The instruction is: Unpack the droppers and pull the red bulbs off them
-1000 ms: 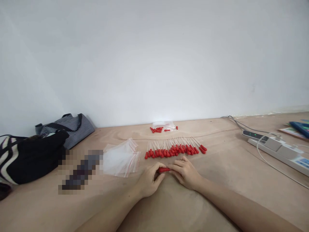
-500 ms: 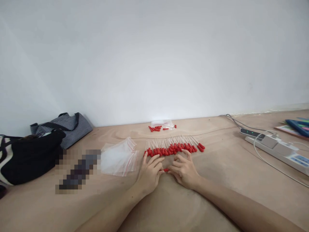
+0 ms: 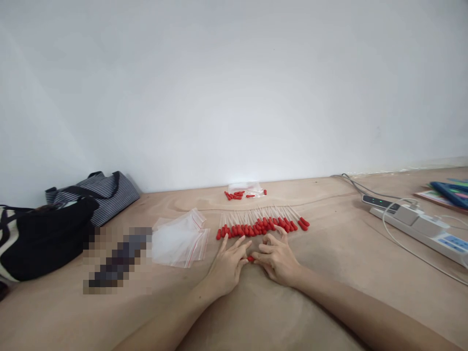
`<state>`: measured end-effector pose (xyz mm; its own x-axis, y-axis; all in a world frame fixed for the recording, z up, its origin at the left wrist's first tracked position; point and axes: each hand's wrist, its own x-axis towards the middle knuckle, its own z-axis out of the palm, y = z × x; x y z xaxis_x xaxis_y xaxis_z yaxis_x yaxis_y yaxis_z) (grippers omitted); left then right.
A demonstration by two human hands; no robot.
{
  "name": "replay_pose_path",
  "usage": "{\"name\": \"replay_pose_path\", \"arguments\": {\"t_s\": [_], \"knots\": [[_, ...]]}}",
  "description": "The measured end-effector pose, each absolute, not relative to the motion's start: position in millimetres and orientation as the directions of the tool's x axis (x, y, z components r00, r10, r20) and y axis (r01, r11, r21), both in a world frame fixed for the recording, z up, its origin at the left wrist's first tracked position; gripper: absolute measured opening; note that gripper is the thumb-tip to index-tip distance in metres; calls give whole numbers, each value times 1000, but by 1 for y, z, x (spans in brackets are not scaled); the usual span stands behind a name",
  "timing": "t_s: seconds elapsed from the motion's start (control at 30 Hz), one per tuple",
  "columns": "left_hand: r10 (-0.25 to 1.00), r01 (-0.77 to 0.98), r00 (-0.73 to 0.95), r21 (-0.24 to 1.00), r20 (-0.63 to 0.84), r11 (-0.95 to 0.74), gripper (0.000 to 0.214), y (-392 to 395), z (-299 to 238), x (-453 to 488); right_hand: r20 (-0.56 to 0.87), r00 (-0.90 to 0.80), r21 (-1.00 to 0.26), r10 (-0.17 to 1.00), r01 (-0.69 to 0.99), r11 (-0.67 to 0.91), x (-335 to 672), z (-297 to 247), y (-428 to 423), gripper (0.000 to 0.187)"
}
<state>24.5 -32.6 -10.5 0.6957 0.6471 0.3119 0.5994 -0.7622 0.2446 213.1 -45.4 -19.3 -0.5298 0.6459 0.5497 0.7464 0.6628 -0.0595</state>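
Observation:
Between the fingertips of both hands is a small red piece (image 3: pixel 250 259), mostly covered by the fingers. My left hand (image 3: pixel 231 261) pinches its left end, and my right hand (image 3: pixel 276 258) pinches the other end, with the index finger raised. Just beyond the hands lies a row of thin pale sticks (image 3: pixel 252 214) pointing away, each with a rounded red tip (image 3: pixel 261 225) at the near end. Farther back, several loose red pieces (image 3: pixel 234 195) lie beside a clear plastic bag (image 3: pixel 244 186).
Clear zip bags (image 3: pixel 179 239) with red seal lines lie left of the hands. A black bag (image 3: pixel 51 239) and a striped bag (image 3: pixel 113 195) stand at the far left. On the right are a white power strip (image 3: pixel 420 236) with cables and a blue object (image 3: pixel 451 195).
Both hands stay nearly in place around the red piece. My left index finger sits slightly lower and farther right, clear of the red tips. Less of the red piece shows.

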Motion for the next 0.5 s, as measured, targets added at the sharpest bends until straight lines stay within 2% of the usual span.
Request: {"name": "replay_pose_path", "arguments": {"t_s": [0.2,0.37,0.5], "knots": [[658,604,679,262,326,-753,44,-30,-13,22,528,-540,-44,656,754,656,215,-19,-44,20],[700,638,615,293,363,-712,36,-28,-15,17,497,-528,-56,688,772,633,225,-21,-46,37],[735,692,528,286,426,-663,16,-30,-14,8,506,-415,-202,756,795,572,228,-25,-46,20]]}}
